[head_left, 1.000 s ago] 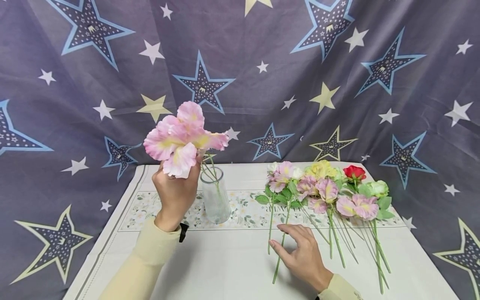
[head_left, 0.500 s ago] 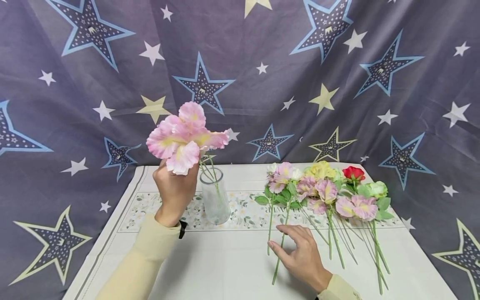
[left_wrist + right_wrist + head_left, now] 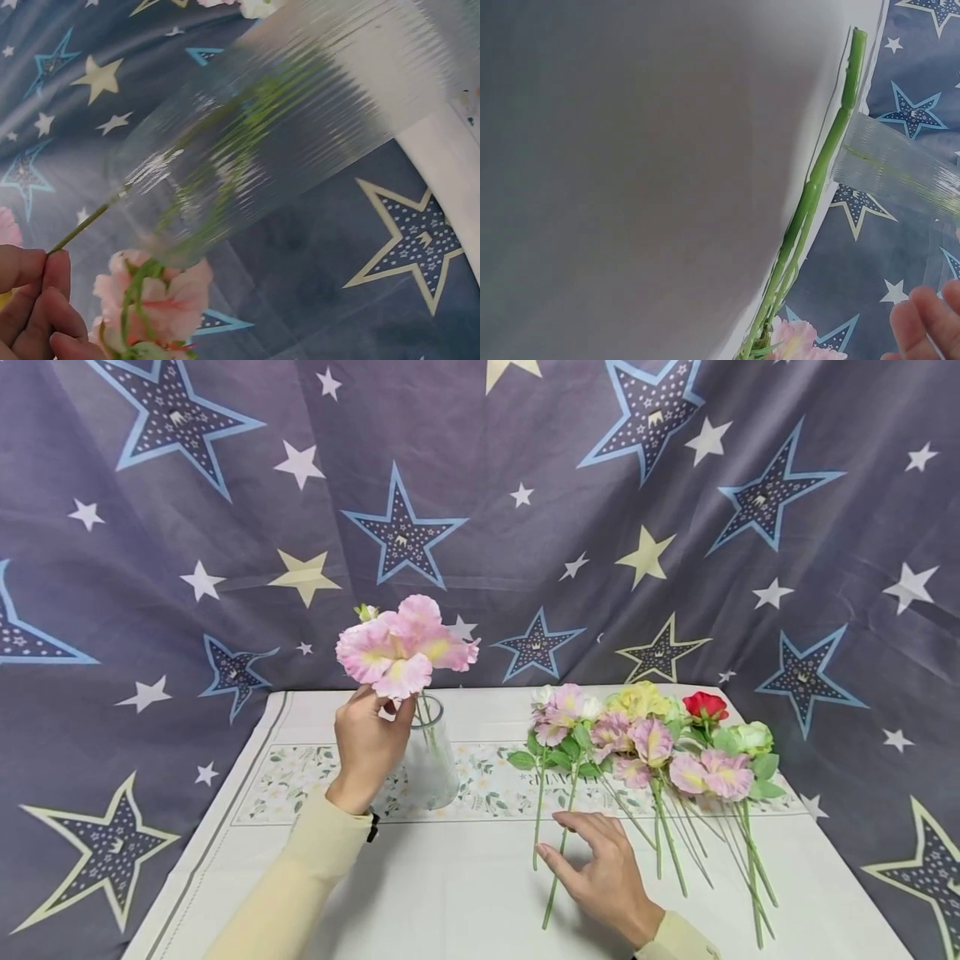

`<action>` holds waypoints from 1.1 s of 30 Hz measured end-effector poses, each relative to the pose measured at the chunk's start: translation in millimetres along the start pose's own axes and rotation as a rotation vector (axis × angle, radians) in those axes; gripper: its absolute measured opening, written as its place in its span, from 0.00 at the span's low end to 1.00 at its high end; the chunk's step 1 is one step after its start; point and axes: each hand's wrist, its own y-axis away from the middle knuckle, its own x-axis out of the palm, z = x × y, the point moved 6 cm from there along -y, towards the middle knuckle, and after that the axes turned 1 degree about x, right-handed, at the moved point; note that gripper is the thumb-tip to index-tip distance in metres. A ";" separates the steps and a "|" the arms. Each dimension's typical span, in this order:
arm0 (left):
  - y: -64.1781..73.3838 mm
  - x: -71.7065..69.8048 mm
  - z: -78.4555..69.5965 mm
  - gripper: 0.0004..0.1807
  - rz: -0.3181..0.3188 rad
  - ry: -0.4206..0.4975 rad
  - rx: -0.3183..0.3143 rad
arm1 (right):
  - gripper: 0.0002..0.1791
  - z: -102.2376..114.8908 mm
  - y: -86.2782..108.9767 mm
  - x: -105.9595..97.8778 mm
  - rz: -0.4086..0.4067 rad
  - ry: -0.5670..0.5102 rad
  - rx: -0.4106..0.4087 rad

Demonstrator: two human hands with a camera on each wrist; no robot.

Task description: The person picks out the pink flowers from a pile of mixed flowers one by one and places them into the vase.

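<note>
My left hand (image 3: pixel 371 743) pinches the thin green stem (image 3: pixel 79 227) of an artificial flower between thumb and fingers, just outside the mouth of a clear ribbed glass vase (image 3: pixel 437 768). That stem runs down inside the glass. Over the hand spreads a large pink bloom with yellow centres (image 3: pixel 401 647). In the left wrist view another pink flower (image 3: pixel 154 300) leans at the vase mouth, its stems inside. My right hand (image 3: pixel 603 877) is low over the table with fingers loosely bent and apart, holding nothing, beside a loose green flower stem (image 3: pixel 558 868).
Several artificial flowers lie on the right of the table, among them a yellow one (image 3: pixel 639 700), a red rose (image 3: pixel 705 705) and pink ones (image 3: pixel 712 774). Their stems point toward the front. A floral printed band (image 3: pixel 487 785) crosses the white tablecloth (image 3: pixel 450 885). A star-patterned curtain (image 3: pixel 480 435) hangs behind.
My left hand has moved right and slightly down with the pink flower, closer over the vase mouth, and the stem has entered further. My right hand has stayed in place.
</note>
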 end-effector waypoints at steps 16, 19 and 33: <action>13.2 18.1 16.9 0.02 0.266 -0.172 -0.158 | 0.22 1.1 0.4 0.0 -0.008 -0.009 -0.004; 15.4 18.7 19.4 0.03 0.322 -0.204 -0.189 | 0.22 -0.5 1.1 0.7 0.004 -0.003 0.010; 26.2 2.7 7.3 0.05 0.191 -0.211 -0.126 | 0.25 -0.1 0.7 -1.6 -0.040 0.011 -0.028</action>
